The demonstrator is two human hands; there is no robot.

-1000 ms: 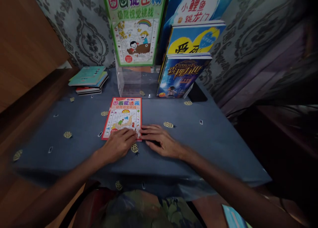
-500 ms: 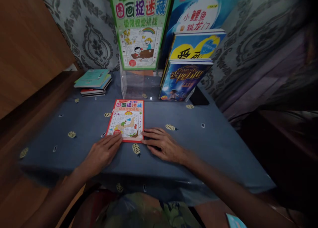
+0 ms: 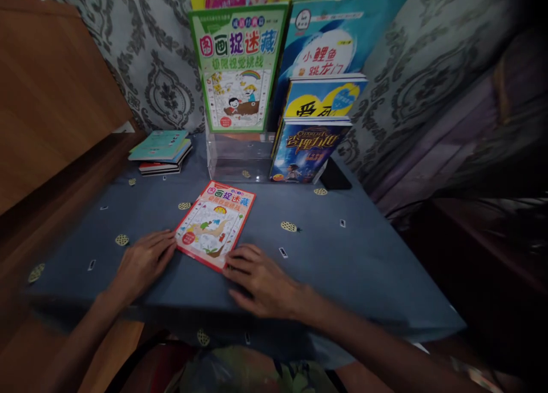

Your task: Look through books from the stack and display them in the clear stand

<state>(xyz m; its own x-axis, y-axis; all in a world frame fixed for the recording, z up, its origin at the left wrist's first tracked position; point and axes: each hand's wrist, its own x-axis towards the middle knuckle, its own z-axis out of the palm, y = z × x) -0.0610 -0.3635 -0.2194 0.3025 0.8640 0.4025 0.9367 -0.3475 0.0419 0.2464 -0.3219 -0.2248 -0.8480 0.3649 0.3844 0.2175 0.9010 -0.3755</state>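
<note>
Two hands frame one thin red-bordered picture book

Two flat hands lie on the blue cloth-covered table. The left hand rests at the left corner of the thin red-bordered picture book, the right hand at its near corner. All fingers are spread and grip nothing, so the book lies turned between them. Behind, a clear plastic book stand holds a tall green picture book upright.

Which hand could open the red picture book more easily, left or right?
Probably the right hand: its fingertips touch the red picture book at the near right corner, likely the opening side. The left hand rests flat by the near left corner.
</note>
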